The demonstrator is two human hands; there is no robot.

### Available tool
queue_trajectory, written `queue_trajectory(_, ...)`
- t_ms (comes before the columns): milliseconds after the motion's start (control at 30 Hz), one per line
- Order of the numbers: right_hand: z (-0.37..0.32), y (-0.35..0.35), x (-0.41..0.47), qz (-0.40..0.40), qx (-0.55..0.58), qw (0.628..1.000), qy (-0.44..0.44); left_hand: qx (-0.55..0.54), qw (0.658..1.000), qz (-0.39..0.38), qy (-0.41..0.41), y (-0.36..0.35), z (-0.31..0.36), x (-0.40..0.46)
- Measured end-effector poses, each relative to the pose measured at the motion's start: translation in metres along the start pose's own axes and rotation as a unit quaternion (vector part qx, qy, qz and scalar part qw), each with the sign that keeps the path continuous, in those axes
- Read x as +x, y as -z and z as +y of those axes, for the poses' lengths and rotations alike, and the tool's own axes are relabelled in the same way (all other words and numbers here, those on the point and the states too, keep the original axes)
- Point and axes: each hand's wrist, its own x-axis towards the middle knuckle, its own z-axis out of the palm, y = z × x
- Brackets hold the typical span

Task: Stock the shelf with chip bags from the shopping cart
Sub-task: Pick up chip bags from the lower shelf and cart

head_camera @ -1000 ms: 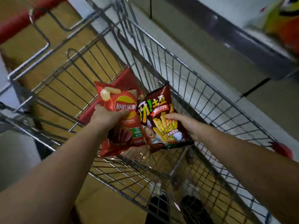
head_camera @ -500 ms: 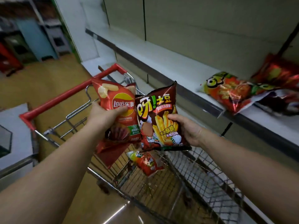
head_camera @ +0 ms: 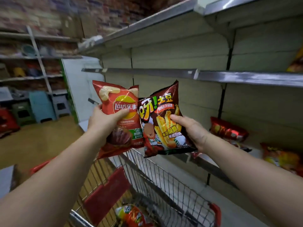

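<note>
At centre frame the left hand [head_camera: 105, 122] is gripping a red bag [head_camera: 118, 102] and the right hand [head_camera: 190, 130] a brown bag [head_camera: 164, 118] by their sides above the cart [head_camera: 164, 181], both looking light, puffy, slippery and easily crushed.

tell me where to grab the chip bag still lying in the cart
The chip bag in the cart lies flat on the wire floor of the shopping cart, so come from straight above through the open top. Pinch a crimped end seam or an outer edge rather than the puffed middle, which would likely slip or crush. Both hands are full now: the left hand and right hand each hold a bag.
</note>
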Motion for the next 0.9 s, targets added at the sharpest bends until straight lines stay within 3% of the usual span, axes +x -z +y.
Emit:
queue_trajectory(267, -0.084, 0.03, -0.032, 0.065, -0.035, 0.993, 0.087, -0.029, 0.994, -0.076, -0.071, -0.028, 0.074, 0.008)
queue_trajectory(633, -0.156, 0.097, -0.054, 0.218, -0.054, 0.967, 0.117, -0.044, 0.966, -0.204, -0.151, -0.106, 0.137, 0.037)
queue_trajectory(900, -0.182, 0.139, -0.049, 0.333, -0.03, 0.932, 0.136, -0.021, 0.919, -0.377, -0.113, -0.155, 0.157, 0.065)
